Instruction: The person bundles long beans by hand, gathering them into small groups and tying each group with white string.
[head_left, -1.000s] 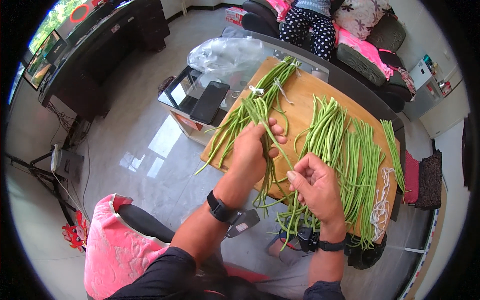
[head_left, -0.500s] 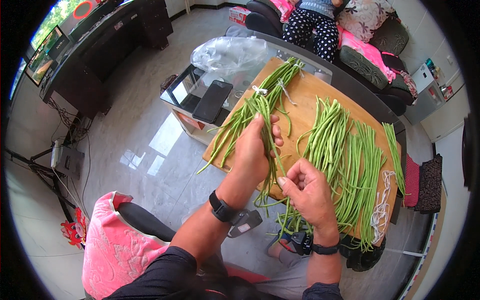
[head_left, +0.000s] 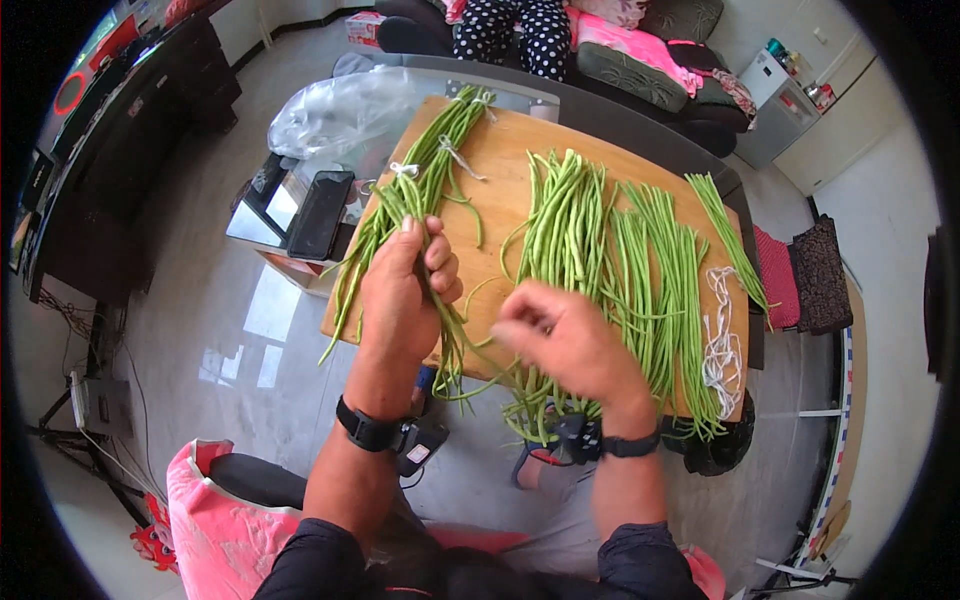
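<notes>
My left hand [head_left: 408,290] is closed around a small bunch of long green beans [head_left: 455,345], their ends hanging down past the wrist. To the right of it, my right hand [head_left: 570,345] has its fingers curled and thumb and fingertips drawn together; motion blurs the tips, so what they pinch is hidden. Beyond my left hand lie bundles of long beans [head_left: 450,125] tied with white string [head_left: 455,152]. A thick pile of loose long beans [head_left: 570,220] lies beyond my right hand, with a thinner row of beans [head_left: 655,270] to its right.
Everything rests on a wooden board [head_left: 500,130] over a glass-topped table. White strings [head_left: 722,345] lie at its right edge beside a few separate beans [head_left: 730,235]. A black phone [head_left: 320,215] and a clear plastic bag [head_left: 340,108] are at the left. Another person [head_left: 510,40] sits beyond.
My right hand has left its place close beside my left hand and moved apart, its fingers now blurred. My left hand keeps its hold on the beans. The whole view has shifted rightward.
</notes>
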